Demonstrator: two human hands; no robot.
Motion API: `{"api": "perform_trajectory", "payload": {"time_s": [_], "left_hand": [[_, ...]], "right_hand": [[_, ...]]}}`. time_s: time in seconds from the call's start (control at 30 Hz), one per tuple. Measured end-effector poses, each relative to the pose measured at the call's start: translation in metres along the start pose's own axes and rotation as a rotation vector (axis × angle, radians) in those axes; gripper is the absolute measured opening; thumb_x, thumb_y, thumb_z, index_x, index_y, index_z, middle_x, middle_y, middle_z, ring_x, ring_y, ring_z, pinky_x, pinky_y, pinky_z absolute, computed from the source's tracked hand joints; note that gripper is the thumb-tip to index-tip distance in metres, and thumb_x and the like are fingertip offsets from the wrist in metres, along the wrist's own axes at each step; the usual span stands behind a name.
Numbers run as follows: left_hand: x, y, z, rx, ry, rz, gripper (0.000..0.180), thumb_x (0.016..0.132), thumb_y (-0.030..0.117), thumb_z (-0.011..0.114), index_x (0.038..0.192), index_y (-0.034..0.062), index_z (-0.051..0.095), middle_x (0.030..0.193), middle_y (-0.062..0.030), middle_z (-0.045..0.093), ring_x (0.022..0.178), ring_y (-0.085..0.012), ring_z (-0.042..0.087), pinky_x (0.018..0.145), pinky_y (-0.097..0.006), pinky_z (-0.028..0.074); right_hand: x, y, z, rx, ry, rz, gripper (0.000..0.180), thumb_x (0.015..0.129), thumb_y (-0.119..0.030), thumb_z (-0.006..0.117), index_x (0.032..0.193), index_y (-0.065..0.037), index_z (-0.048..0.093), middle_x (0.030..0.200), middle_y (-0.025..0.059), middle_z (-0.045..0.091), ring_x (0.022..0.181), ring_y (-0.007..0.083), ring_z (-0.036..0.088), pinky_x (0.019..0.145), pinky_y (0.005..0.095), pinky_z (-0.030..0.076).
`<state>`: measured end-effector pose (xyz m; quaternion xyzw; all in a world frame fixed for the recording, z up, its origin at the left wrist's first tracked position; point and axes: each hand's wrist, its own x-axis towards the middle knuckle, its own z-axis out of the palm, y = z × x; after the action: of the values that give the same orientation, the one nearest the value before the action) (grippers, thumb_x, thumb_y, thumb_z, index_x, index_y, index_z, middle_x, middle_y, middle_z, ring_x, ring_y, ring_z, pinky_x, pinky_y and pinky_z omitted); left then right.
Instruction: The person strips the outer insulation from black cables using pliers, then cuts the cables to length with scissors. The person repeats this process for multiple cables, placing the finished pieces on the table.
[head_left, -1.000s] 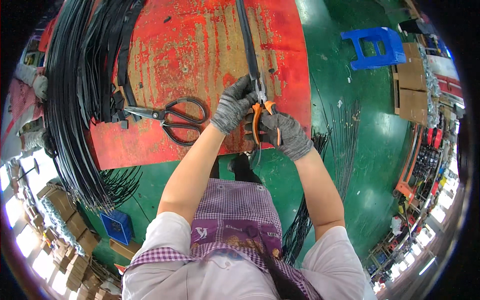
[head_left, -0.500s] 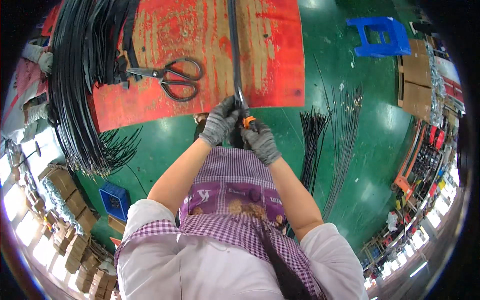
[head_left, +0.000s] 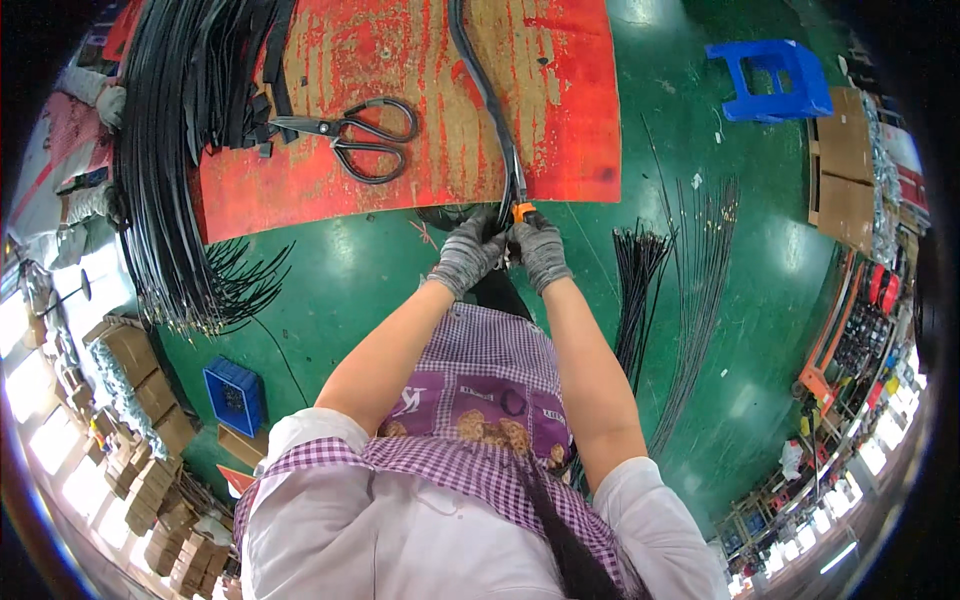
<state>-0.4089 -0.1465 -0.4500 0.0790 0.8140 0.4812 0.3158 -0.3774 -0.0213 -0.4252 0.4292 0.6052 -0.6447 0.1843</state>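
Both my hands wear grey knit gloves and are close together just off the table's near edge. My left hand (head_left: 466, 254) is closed around the near end of a long black cable bundle (head_left: 489, 100), which runs away across the worn red tabletop (head_left: 578, 120). Closed beside it, my right hand (head_left: 541, 254) grips a slim metal tool with an orange collar (head_left: 523, 212). The tool's shiny tip lies along the bundle; its exact kind is hard to make out. To the left, black-handled scissors (head_left: 350, 139) lie spread on the table, touched by neither hand.
Many black cables (head_left: 160, 200) hang over the table's left side, beside cut black strips (head_left: 225, 90). More cables (head_left: 640, 290) stand at the right. A blue stool (head_left: 770, 82) is on the green floor, far right; a blue crate (head_left: 233, 395) sits lower left.
Both hands have moved slightly right and toward me, with the tool and the bundle's near end. The bundle now bends to the right. The whole view has shifted a little.
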Motion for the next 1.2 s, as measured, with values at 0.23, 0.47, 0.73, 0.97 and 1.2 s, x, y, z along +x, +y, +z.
{"api": "perform_trajectory", "payload": {"time_s": [0.23,0.47,0.73,0.97,1.2], "left_hand": [[-0.024,-0.045,-0.004,0.474,-0.378,-0.037,0.034,0.074,0.034,0.048,0.094,0.0069,0.054,0.093,-0.0154,0.055,0.089,-0.0293,0.051,0.073,-0.034,0.041],[-0.061,-0.131,0.016,0.590,-0.395,-0.224,0.044,0.075,0.041,0.045,0.100,0.0063,0.051,0.100,-0.0149,0.053,0.092,-0.0287,0.050,0.078,-0.034,0.039],[-0.092,-0.114,0.007,0.350,-0.158,-0.135,0.041,0.073,0.031,0.052,0.102,0.0024,0.044,0.093,-0.0170,0.052,0.089,-0.0273,0.050,0.074,-0.034,0.040],[-0.026,-0.130,0.046,0.141,0.226,0.238,0.037,0.070,0.019,0.055,0.103,0.0044,0.045,0.090,-0.0156,0.053,0.087,-0.0289,0.050,0.073,-0.035,0.041],[-0.070,-0.110,0.065,0.209,0.528,-0.370,0.053,0.067,0.026,0.056,0.111,0.0045,0.037,0.106,-0.0124,0.044,0.100,-0.0286,0.040,0.084,-0.034,0.034]], "right_hand": [[-0.010,-0.010,0.006,0.234,0.005,-0.006,0.006,0.068,-0.012,0.051,0.070,-0.006,0.051,0.051,0.0023,0.047,0.041,0.0126,0.045,0.038,0.0250,0.036],[-0.009,-0.010,0.010,0.192,0.064,0.049,0.008,0.069,-0.015,0.047,0.067,-0.007,0.047,0.047,0.0044,0.044,0.033,0.0159,0.042,0.031,0.0279,0.033],[-0.007,-0.005,0.003,0.333,-0.064,0.053,0.013,0.073,-0.018,0.047,0.069,-0.007,0.045,0.051,0.0066,0.045,0.034,0.0193,0.042,0.030,0.0302,0.034],[0.004,0.003,0.002,0.243,-0.117,-0.079,0.015,0.070,-0.022,0.050,0.065,-0.007,0.049,0.051,0.0043,0.045,0.040,0.0163,0.044,0.036,0.0290,0.037],[0.008,0.004,-0.007,0.166,-0.130,-0.136,0.014,0.067,-0.019,0.052,0.061,-0.008,0.047,0.047,0.0033,0.043,0.037,0.0163,0.042,0.036,0.0309,0.036]]}}
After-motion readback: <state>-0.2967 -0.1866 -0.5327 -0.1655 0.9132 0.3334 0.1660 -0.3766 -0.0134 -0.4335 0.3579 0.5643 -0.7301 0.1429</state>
